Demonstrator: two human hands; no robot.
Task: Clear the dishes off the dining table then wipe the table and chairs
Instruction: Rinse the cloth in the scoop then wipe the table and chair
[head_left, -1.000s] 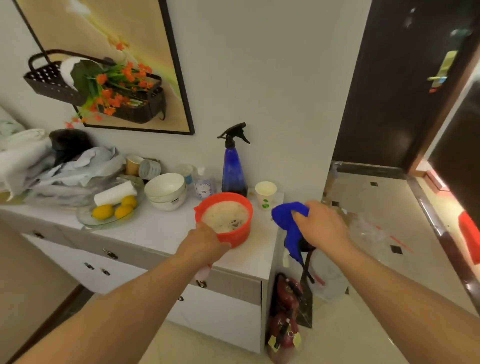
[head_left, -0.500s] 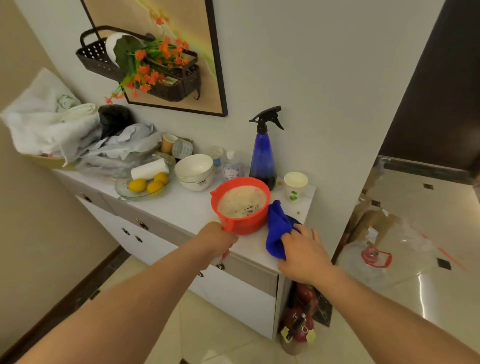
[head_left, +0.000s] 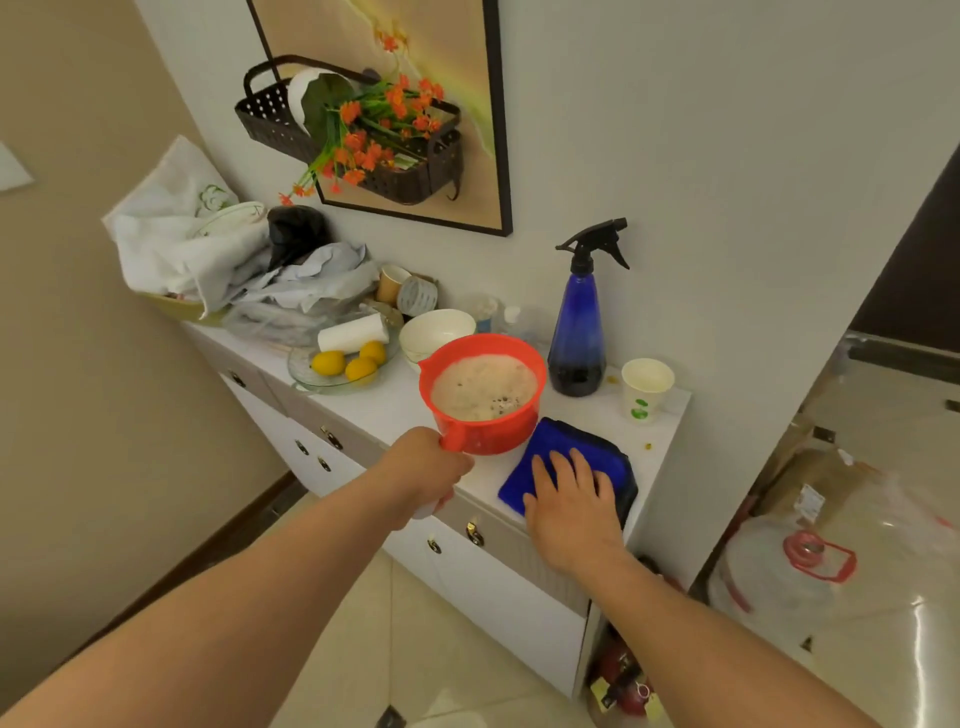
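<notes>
Your left hand (head_left: 426, 470) grips the red bowl's (head_left: 488, 400) handle (foamy inside); your right hand (head_left: 571, 501), fingers flat, presses the blue cloth (head_left: 602, 452) beside it.

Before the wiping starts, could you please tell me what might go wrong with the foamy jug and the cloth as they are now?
The red plastic jug is nearly brim-full of foamy liquid and the left hand holds only its handle, so a tilt could slop it onto the white cabinet top. The folded blue cloth under the flat right hand lies at the front corner and could slide off. The white paper cup nearby could be knocked over.
</notes>
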